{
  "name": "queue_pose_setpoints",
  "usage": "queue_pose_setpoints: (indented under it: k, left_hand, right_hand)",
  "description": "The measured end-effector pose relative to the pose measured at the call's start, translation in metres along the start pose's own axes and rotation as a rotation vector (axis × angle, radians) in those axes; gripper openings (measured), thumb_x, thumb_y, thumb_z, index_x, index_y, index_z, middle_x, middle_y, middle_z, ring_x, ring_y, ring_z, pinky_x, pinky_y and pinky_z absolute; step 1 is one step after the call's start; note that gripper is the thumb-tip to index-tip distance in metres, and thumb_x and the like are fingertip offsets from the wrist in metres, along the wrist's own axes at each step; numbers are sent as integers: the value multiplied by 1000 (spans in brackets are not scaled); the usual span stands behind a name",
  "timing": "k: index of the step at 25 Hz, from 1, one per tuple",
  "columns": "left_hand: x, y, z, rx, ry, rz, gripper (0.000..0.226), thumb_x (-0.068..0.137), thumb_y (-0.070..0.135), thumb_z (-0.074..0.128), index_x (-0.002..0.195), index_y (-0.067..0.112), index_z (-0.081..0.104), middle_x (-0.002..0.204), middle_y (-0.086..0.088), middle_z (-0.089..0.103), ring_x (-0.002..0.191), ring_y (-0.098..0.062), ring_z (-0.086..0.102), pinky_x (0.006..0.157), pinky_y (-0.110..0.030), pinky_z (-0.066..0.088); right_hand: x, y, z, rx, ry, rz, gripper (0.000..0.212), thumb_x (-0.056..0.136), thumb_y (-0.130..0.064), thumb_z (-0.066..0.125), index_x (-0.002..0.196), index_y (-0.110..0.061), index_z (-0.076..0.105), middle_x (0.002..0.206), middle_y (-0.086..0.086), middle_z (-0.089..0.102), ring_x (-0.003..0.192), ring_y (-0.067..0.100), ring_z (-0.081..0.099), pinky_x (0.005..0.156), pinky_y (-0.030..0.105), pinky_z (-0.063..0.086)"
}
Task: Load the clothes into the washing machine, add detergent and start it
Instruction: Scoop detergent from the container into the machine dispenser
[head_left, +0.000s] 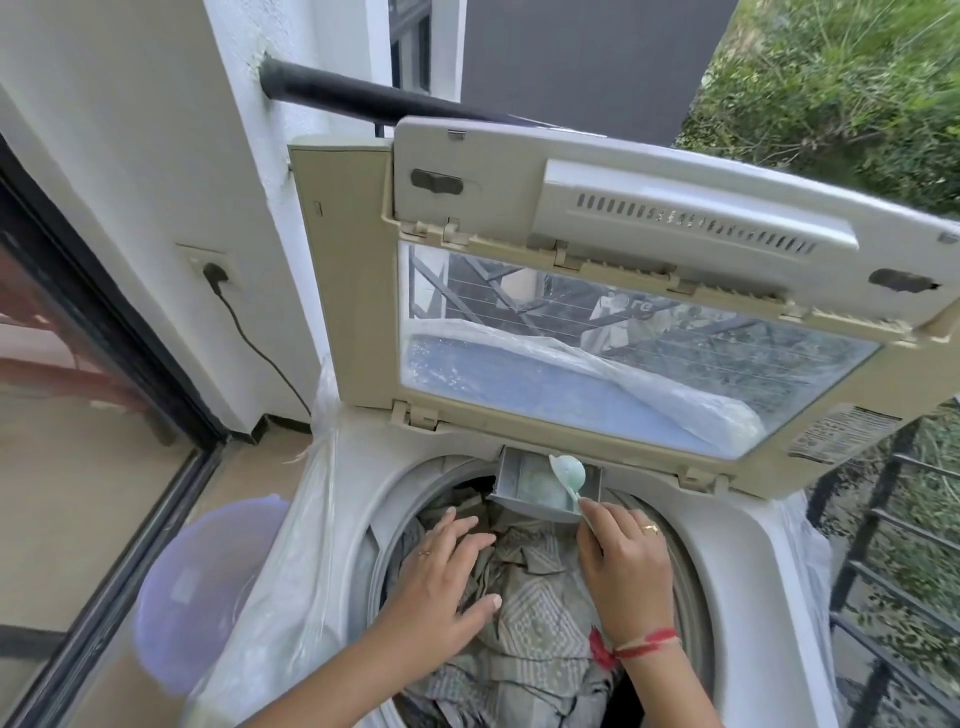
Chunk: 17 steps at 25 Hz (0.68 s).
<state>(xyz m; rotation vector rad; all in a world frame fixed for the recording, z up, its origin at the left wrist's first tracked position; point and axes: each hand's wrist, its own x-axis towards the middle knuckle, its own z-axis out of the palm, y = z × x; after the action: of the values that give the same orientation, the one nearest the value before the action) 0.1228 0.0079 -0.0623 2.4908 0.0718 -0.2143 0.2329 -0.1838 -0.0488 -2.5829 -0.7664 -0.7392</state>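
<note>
At the rear edge of the washing machine (748, 571) opening, a small detergent drawer (540, 491) stands pulled out under the raised lid (649, 291). The right hand (626, 564) pinches the handle of a pale green scoop (569, 475) between thumb and fingers; the scoop's bowl is tipped over the right part of the drawer, just beyond the fingertips. The left hand (441, 582) is spread flat with fingers apart, holding nothing, resting on the clothes (535, 623) that fill the drum. These patterned grey and beige clothes lie beneath both hands. A lilac basin (202, 587) sits on the floor off the machine's left side, and a clear plastic sheet (280, 597) drapes over that edge.
</note>
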Motion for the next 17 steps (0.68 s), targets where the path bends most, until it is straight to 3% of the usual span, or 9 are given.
queue_pose_setpoints:
  k: [3, 5, 6, 9, 11, 13, 17]
  left_hand:
    - [5, 7, -2, 77, 4, 29, 65, 83, 60, 27, 141, 33, 20, 152, 12, 5, 137, -2, -20, 118, -36, 4]
    - [8, 10, -6, 104, 20, 43, 65, 86, 57, 31, 144, 31, 17, 153, 10, 3, 136, -2, -20, 116, -31, -4]
    - [11, 9, -5, 80, 47, 21, 67, 88, 55, 35, 146, 29, 14, 154, 9, 2, 137, -3, -18, 117, -31, -3]
    - [18, 13, -8, -240, 6, -226, 83, 89, 54, 48, 149, 28, -2, 156, 7, -3, 144, -12, -1, 116, -34, 11]
    - [25, 18, -4, -517, -79, -351, 92, 86, 57, 52, 148, 29, -10, 157, 7, -8, 145, -15, -1, 117, -39, 13]
    - [31, 28, 4, -552, -99, -287, 98, 85, 58, 53, 146, 30, -18, 155, 10, -17, 144, -11, -7, 118, -39, 10]
    - [40, 43, 16, -436, -43, -179, 102, 85, 59, 51, 142, 28, -27, 148, 14, -34, 138, -2, -18, 115, -32, 3]
  right_hand:
    - [-2, -4, -3, 24, 42, 33, 22, 83, -16, 49, 86, -10, 70, 75, 1, 69, 64, 22, 62, 59, 31, 49]
    - [-6, -6, -6, 154, 41, 204, 13, 81, -10, 57, 85, -13, 69, 77, -1, 68, 68, 19, 61, 62, 26, 48]
    - [-9, -6, -8, 285, 67, 390, 12, 83, -7, 59, 84, -15, 67, 79, -1, 67, 72, 17, 61, 64, 20, 46]
    - [-14, -6, -9, 958, 169, 1228, 13, 86, 0, 61, 84, -14, 59, 87, 10, 64, 73, 18, 62, 60, 13, 49]
    - [-13, -12, -8, 1413, 199, 1553, 11, 90, 5, 51, 94, -5, 56, 87, 13, 60, 62, 12, 66, 54, 16, 55]
    - [-6, -18, -3, 1606, 217, 1631, 13, 92, 5, 45, 94, -5, 54, 87, 10, 58, 58, 6, 68, 59, 19, 55]
    - [4, -26, 6, 1599, 230, 1627, 14, 94, -4, 47, 89, -14, 55, 90, 3, 57, 71, 7, 68, 67, 19, 54]
